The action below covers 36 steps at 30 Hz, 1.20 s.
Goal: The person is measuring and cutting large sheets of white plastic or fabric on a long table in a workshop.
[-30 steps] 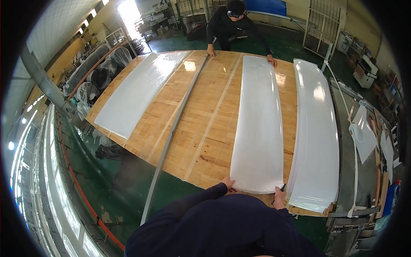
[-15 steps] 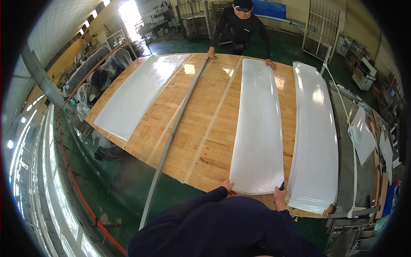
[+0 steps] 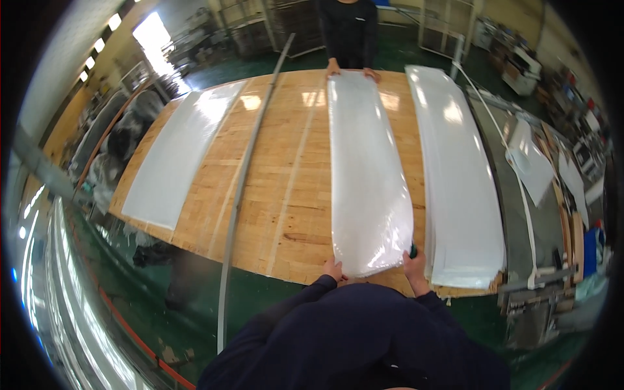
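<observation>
A long, glossy white plastic sheet [image 3: 367, 169] lies lengthwise over the wooden table [image 3: 296, 221], possibly several layers thick. My left hand [image 3: 335, 269] is closed on its near left corner. At the near right corner, my right hand [image 3: 415, 266] grips the same sheet. A small dark green object [image 3: 413, 250] shows at my right fingers; its kind is unclear. Between my hands the near end bulges and ripples. Across the table a co-worker's two hands [image 3: 333, 67] hold the far end.
To the right lies a stack of white sheets [image 3: 461, 188], to the left another white sheet [image 3: 185, 156]. A long grey metal bar [image 3: 244, 172] crosses the table and overhangs both edges. Wrapped rolls [image 3: 114, 140] stand beyond the left side. A white strap [image 3: 520, 175] stretches along the right.
The co-worker's hand has left the metal bar and now holds the sheet's far left corner. The sheet's near end, flat before, now bulges between my hands. My view has shifted.
</observation>
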Each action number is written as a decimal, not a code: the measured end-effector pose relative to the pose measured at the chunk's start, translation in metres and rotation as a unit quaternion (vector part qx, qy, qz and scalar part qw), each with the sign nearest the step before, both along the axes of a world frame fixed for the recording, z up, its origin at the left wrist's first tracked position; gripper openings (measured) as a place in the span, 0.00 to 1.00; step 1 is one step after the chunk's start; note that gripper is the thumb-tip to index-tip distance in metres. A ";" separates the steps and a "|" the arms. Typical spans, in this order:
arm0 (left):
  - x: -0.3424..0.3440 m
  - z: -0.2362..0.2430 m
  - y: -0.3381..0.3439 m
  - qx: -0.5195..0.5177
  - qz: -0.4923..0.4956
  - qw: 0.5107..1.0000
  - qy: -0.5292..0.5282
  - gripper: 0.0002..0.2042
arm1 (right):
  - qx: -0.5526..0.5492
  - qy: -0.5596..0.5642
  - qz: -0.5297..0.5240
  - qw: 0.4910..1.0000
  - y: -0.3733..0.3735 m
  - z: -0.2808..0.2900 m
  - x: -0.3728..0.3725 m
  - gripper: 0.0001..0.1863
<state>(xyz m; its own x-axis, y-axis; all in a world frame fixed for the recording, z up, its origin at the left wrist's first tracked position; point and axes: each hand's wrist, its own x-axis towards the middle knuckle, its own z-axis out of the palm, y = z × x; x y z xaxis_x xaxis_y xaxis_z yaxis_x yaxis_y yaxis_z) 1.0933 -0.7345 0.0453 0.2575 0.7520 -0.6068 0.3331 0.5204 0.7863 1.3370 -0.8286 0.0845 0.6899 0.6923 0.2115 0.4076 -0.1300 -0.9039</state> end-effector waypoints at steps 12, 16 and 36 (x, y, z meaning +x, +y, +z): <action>-0.003 0.009 0.009 0.025 0.003 0.998 -0.066 0.17 | -0.033 0.064 -0.004 0.997 0.007 0.042 0.002 0.16; 0.005 0.025 0.012 0.030 -0.016 0.993 -0.116 0.14 | -0.004 0.061 0.018 0.998 0.013 0.088 0.019 0.13; 0.232 0.075 -0.014 -0.106 -0.423 0.889 -0.136 0.27 | -0.229 -0.137 -0.379 0.886 -0.161 0.014 0.237 0.16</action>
